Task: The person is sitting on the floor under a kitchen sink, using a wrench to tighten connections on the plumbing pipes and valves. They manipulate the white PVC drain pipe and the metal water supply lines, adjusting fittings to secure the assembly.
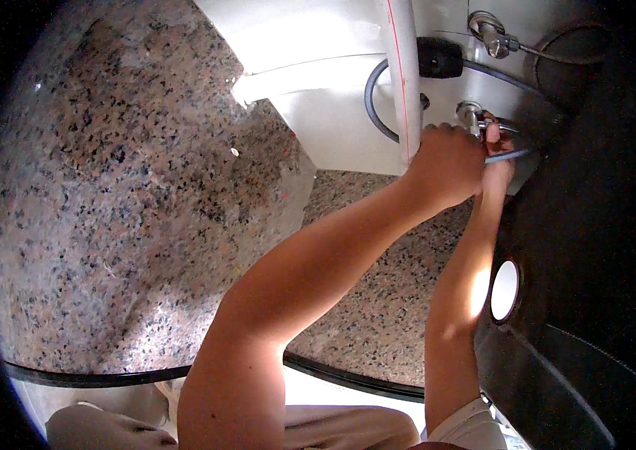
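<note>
Both my hands reach to a metal angle valve (471, 118) on the white wall at the upper right. My left hand (449, 163) is closed in a fist just below it, back of the hand up; what its fingers grip is hidden. Beside it, my right hand (499, 161) has its fingers curled around a thin grey hose (511, 155) near the valve. Part of the right hand lies behind the left. A second thin hose (511, 129) runs from the valve to the right, close to the right fingertips.
A white pipe (403, 82) with a red line stands left of my hands. A black box (439, 58) on a looped cable is behind it. Another valve (492, 34) with a hose sits higher up. A dark panel with a round hole (505, 290) borders the right; speckled stone (130, 202) spreads left.
</note>
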